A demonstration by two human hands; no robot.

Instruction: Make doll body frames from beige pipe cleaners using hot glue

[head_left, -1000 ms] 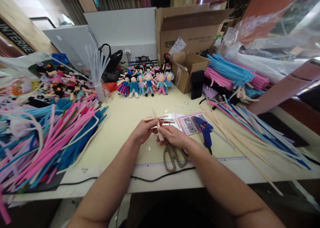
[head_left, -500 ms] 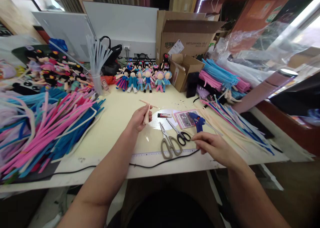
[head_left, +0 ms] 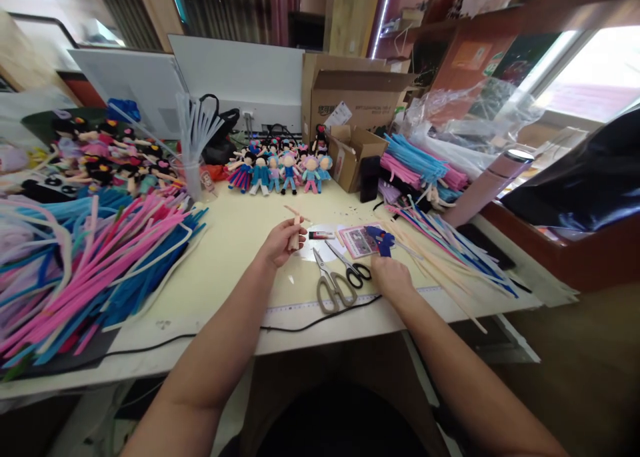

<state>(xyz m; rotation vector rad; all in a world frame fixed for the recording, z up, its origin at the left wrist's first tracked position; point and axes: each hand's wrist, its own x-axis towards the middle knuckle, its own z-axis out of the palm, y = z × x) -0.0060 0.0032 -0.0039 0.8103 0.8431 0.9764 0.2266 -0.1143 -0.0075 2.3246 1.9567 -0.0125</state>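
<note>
My left hand [head_left: 283, 242] is closed around a small bundle of beige pipe cleaners [head_left: 296, 233], bent into a stick shape with thin crosswise arms at its top. My right hand [head_left: 393, 278] has its fingers curled at the lower end of the handle of a blue glue gun [head_left: 383, 242]; the fingertips are partly hidden. The gun rests by a pink-edged card [head_left: 357, 242]. Between my hands lie grey-handled scissors [head_left: 327, 290], black-handled scissors [head_left: 354, 273] and a small tube [head_left: 321, 235].
Pink, blue and white pipe cleaners [head_left: 100, 263] are heaped at left. Finished dolls [head_left: 287, 173] stand at the back before cardboard boxes [head_left: 357, 90]. More pipe cleaners [head_left: 450, 243] and a pink thermos [head_left: 487, 190] are at right. A black cord [head_left: 310, 327] runs along the front edge.
My right hand has moved forward and left to the glue gun's handle, its fingers closing. My left hand still holds the beige pipe cleaners, turned slightly. The head view has shifted a little.
</note>
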